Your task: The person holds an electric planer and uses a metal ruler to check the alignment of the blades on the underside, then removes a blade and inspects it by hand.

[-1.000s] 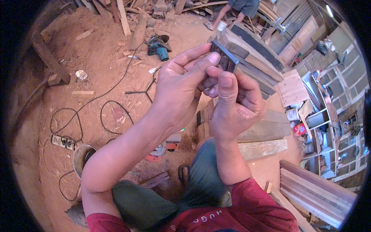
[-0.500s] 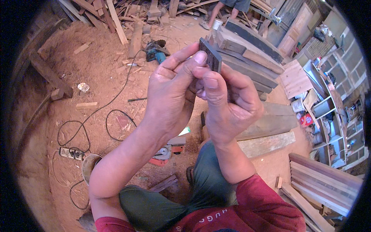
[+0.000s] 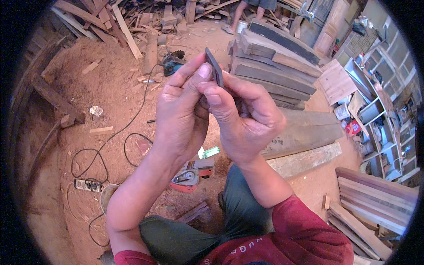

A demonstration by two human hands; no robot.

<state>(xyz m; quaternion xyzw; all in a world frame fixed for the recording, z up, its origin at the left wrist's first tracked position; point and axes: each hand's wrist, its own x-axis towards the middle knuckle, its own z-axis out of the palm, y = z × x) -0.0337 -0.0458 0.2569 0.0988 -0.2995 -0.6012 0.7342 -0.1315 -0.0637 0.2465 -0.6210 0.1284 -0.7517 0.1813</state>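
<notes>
Up in front of me I hold a small, thin, dark flat plate (image 3: 214, 65), turned nearly edge-on. Its exact kind does not show. My left hand (image 3: 180, 110) pinches its left side between thumb and fingers. From the right, my right hand (image 3: 249, 121) grips its lower end, thumb in front and fingers behind. Both thumbs nearly touch, and the hands hide the plate's bottom. Below my hands, an orange and grey power tool (image 3: 189, 177) rests on the floor beside a green and white slip (image 3: 208, 153).
A blue circular saw (image 3: 172, 64) lies on the sawdust-covered floor, its cord running toward a power strip (image 3: 87, 185). Thick planks (image 3: 274, 77) are stacked ahead right, near a cluttered shelf (image 3: 380, 123). Slatted wood (image 3: 375, 198) stands at right. Another person's legs (image 3: 240, 17) show at the back.
The plate and both hands have shifted left in view. The plate has turned from showing its slotted face to nearly edge-on. Both hands keep their hold.
</notes>
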